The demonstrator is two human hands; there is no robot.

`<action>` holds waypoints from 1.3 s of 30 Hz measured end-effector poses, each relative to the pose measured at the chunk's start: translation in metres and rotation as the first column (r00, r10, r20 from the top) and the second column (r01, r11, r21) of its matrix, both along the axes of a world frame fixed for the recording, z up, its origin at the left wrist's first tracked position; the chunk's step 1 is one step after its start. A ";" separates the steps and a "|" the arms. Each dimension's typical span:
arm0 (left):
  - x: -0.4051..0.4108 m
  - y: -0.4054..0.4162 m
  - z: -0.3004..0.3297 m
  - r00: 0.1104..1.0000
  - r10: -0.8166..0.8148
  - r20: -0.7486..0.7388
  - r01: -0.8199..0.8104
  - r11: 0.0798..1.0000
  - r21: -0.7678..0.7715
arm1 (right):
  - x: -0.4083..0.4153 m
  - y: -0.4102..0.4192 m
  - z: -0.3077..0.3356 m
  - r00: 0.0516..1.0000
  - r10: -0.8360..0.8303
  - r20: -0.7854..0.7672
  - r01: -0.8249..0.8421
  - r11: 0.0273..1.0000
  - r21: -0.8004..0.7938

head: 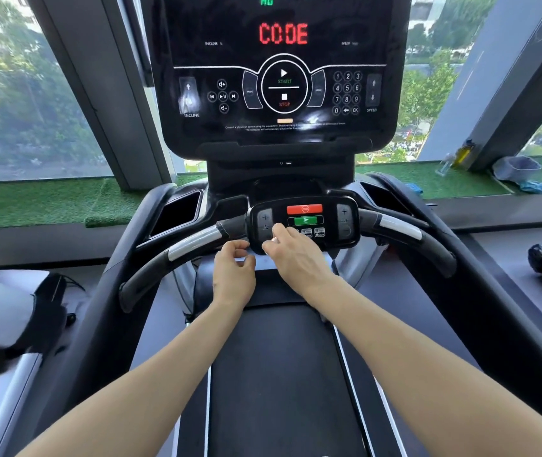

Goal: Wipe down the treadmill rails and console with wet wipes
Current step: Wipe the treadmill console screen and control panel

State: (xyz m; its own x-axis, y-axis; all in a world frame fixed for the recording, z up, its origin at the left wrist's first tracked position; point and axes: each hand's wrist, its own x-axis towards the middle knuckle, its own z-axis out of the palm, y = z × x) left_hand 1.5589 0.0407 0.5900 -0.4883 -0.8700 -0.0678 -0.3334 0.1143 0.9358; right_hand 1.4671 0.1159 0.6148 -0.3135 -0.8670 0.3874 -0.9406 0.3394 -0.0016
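At the far left, part of a neighbouring machine point(6, 311) in grey and black sits beside the treadmill. The treadmill's left side rail point(98, 308) runs up to a dark cup pocket point(177, 212). The curved left handlebar point(177, 255), black with a silver sensor band, arcs in toward the centre.

The left hand point(235, 268) hovers just below the inner end of that handlebar, its grip loosely curled, thumb and fingertips drawn close together; whether it pinches anything I cannot tell, and no wipe shows plainly in it. Just to its right, the right hand point(291, 253) reaches onto the lower edge of the small control pod point(304, 222), thumb resting on the pod's face near the left plus button. A small pale patch shows under its fingers, too small to identify, so I cannot tell whether that grip is holding something or pressed flat.

The pod carries a red stop button point(304, 209) above a green go button point(305, 220). Above it stands the main console point(282, 77), its dark panel lit with red letters reading CODE, a round START and STOP control, and a number pad. The belt point(279, 374) runs beneath both forearms.

Further right the right handlebar point(404, 232) mirrors the left. On the green turf sill point(454, 183) by the window stand a spray bottle point(460, 156), a grey tub point(516, 168) and a blue cloth point(534, 187).
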 end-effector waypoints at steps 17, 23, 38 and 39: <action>0.003 0.019 0.011 0.991 -0.134 0.022 0.132 0.906 -0.403 | -0.039 0.029 0.002 0.996 0.006 -0.091 -0.011 0.998 -0.058; -0.007 0.028 0.007 0.973 -0.200 0.113 0.230 0.858 -0.459 | -0.051 0.050 -0.001 0.997 -0.078 -0.022 0.075 0.994 -0.084; -0.056 0.053 0.010 0.895 -0.309 0.322 0.446 0.655 -0.610 | -0.094 0.092 -0.004 0.979 -0.127 -0.159 0.121 0.991 -0.050; -0.059 0.055 0.011 0.890 -0.313 0.332 0.456 0.645 -0.613 | -0.098 0.094 -0.003 0.976 -0.115 -0.187 0.107 0.993 -0.052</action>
State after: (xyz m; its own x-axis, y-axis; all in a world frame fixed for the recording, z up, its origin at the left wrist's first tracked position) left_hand 1.5002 0.0957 0.6006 -0.8297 -0.4556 0.3226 -0.2655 0.8303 0.4900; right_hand 1.3692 0.2098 0.6115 -0.3243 -0.8127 0.4840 -0.8817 0.4450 0.1565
